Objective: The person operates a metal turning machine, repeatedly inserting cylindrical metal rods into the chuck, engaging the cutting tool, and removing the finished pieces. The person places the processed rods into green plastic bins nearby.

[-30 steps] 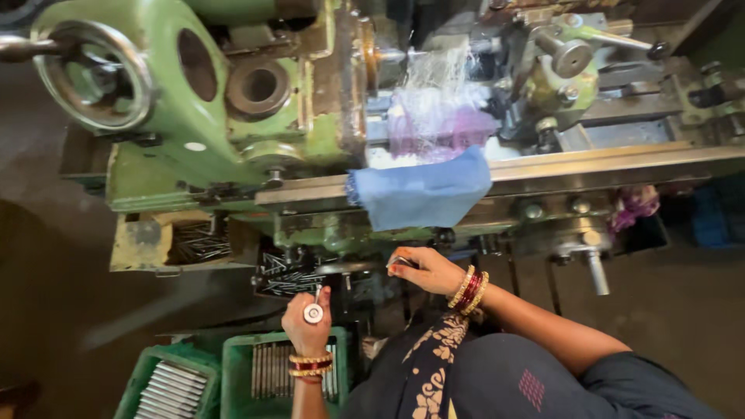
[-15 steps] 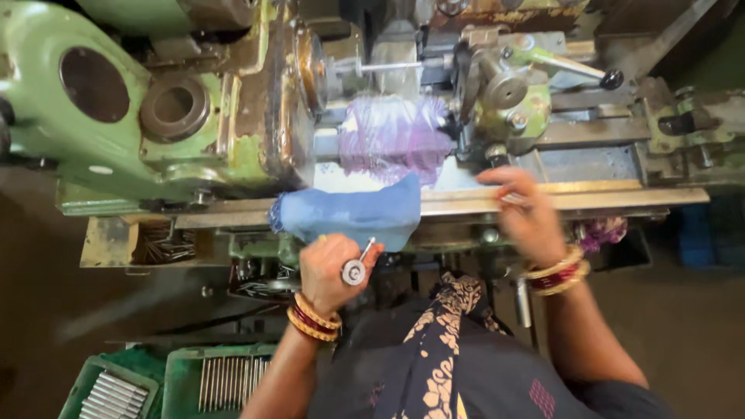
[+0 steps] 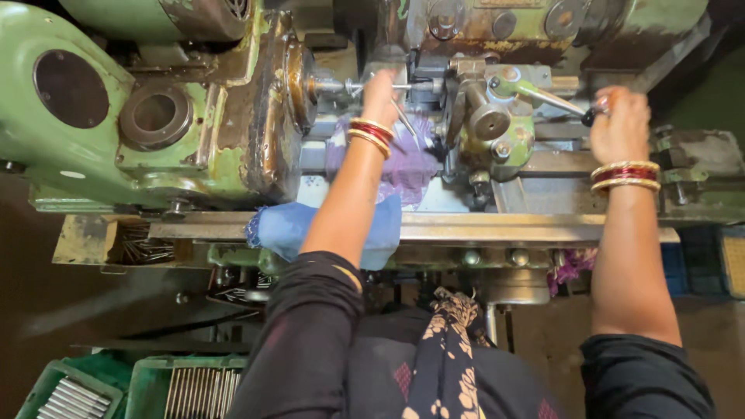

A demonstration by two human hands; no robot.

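Note:
I stand at a worn green lathe (image 3: 194, 155). My left hand (image 3: 380, 95) reaches over the bed to the spindle nose (image 3: 330, 84), fingers closed around a thin metal rod (image 3: 407, 122) that slants down beside the hand. My right hand (image 3: 619, 124) is wrapped around the black knob (image 3: 589, 117) of a long lever (image 3: 547, 97) on the green tool post (image 3: 489, 136). Both wrists wear red and gold bangles.
A blue cloth (image 3: 283, 229) hangs over the bed's front rail (image 3: 504, 227). A purple cloth (image 3: 415, 171) lies under the spindle area. Two green crates (image 3: 186, 388) (image 3: 66, 397) of metal rods stand on the floor at lower left.
My left hand rose from below the bed, carrying a small metal piece, up to the spindle. My right hand went from the front rail to the lever knob.

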